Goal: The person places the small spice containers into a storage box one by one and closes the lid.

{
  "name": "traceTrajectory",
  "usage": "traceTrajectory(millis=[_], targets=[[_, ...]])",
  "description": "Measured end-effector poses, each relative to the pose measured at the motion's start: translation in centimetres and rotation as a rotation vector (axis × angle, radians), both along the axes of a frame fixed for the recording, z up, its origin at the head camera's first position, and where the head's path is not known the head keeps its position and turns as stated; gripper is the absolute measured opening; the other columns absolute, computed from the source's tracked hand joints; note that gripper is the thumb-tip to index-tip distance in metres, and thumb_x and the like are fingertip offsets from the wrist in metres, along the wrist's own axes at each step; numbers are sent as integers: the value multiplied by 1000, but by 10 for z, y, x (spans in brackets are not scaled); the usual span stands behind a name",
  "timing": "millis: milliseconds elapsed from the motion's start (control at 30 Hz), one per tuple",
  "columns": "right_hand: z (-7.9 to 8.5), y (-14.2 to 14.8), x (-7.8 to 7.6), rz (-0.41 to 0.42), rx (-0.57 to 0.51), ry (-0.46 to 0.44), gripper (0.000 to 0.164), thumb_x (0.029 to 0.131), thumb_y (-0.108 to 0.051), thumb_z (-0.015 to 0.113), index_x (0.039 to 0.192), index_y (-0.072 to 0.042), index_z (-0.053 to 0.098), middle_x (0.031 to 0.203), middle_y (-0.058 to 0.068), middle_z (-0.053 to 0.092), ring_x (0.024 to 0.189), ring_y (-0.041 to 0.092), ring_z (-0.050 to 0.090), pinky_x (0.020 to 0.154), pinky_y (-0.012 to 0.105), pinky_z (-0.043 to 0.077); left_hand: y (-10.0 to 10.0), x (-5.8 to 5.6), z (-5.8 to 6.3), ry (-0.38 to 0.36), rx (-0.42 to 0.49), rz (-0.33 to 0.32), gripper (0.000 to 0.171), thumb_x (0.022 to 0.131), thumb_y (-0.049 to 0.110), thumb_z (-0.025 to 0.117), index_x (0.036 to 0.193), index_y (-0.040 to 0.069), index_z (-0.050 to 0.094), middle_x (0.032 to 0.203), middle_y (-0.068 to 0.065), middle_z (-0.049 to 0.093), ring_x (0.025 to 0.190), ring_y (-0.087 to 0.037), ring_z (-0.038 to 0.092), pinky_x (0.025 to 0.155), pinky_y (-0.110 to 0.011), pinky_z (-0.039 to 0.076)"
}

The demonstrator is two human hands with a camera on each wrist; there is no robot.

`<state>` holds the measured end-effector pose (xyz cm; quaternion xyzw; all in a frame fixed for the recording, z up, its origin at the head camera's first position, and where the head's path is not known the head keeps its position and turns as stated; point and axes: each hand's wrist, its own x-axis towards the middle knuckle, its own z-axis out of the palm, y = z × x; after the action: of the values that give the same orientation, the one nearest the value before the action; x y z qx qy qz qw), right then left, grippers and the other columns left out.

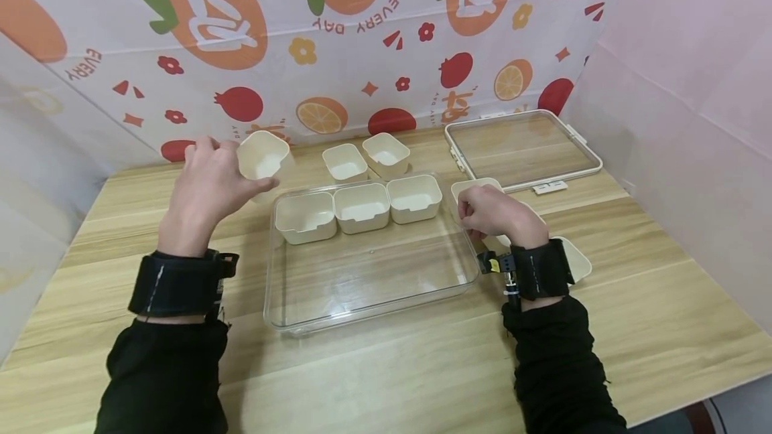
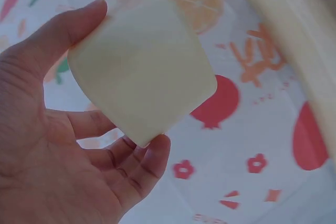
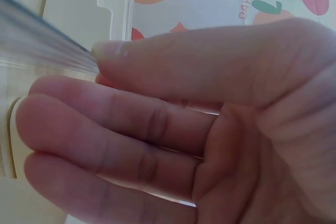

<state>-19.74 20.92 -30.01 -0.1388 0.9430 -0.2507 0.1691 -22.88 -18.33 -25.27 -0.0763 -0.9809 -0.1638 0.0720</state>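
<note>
My left hand (image 1: 208, 186) holds a small cream plastic bin (image 1: 263, 156) up beyond the tray's left back corner. In the left wrist view, thumb and fingers grip this bin, with its smooth outer face (image 2: 142, 72) toward the camera. A clear rectangular tray (image 1: 374, 273) lies on the table, three cream bins (image 1: 362, 209) lined up along its back side. At the tray's right side is my right hand (image 1: 497, 213). The right wrist view shows its thumb and index finger pinching a thin clear edge (image 3: 58, 40), apparently the tray's rim; the other fingers are loosely bent.
Two more cream bins (image 1: 346, 163) stand behind the tray. Others, including one (image 1: 577, 261) beside the right wrist, are partly hidden by the right arm. A clear lid with a white frame (image 1: 525, 146) lies at the back right, near the fruit-print cloth (image 1: 356, 52).
</note>
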Motion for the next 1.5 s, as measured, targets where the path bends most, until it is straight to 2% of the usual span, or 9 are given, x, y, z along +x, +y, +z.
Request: traceTrajectory(millis=[167,367,600,767,900,1067,1300,1500], targets=[[-1,1,0,-4,2,-1,14,93,6,56,82,-2,58,74,10,63,67,23,66,62,31,54,12,16,7,31,24,-63,72,83,32,83,119,-23,51,118,-39,37,109,-55,32,77,-62,43],[-1,1,-1,0,0,1,14,93,6,55,82,-2,58,76,12,64,70,27,68,63,32,55,24,34,10,17,37,-138,77,81,30,86,127,-21,51,118,-35,39,109,-51,34,78,-59,45],[-2,1,-3,-7,-3,-8,14,93,7,55,82,-2,58,75,11,64,69,26,68,61,31,54,30,48,5,-47,37,-258,80,79,34,87,128,-19,53,113,-30,45,102,-44,40,78,-53,43],[-2,1,-3,-4,-1,-8,14,93,7,55,83,-2,58,74,10,63,68,24,67,62,31,54,33,58,0,-90,1,-316,78,80,33,86,130,-16,53,110,-26,47,100,-42,41,78,-51,44],[-2,1,-3,-3,3,-10,14,93,7,55,83,-2,58,75,10,63,68,23,66,63,32,55,33,65,-5,-88,-50,-370,73,78,29,88,126,-15,55,109,-25,48,99,-41,43,75,-49,48],[-1,1,-3,-9,4,-15,13,94,6,56,83,-2,58,75,10,63,68,23,67,63,32,55,34,70,-12,-91,-116,-425,71,76,30,90,121,-12,55,106,-22,49,96,-37,46,73,-45,50],[-1,0,-3,-13,0,-14,13,93,6,56,83,-2,58,76,10,63,68,23,67,64,32,55,36,70,-25,-131,-174,-490,66,70,29,90,109,-10,53,97,-18,46,91,-36,43,75,-46,47],[-1,0,-3,-15,3,-15,13,94,6,56,83,-2,59,75,10,62,68,22,66,64,32,55,41,71,-31,-205,-190,-474,64,71,27,89,108,-9,51,96,-17,43,91,-36,43,69,-43,50]])
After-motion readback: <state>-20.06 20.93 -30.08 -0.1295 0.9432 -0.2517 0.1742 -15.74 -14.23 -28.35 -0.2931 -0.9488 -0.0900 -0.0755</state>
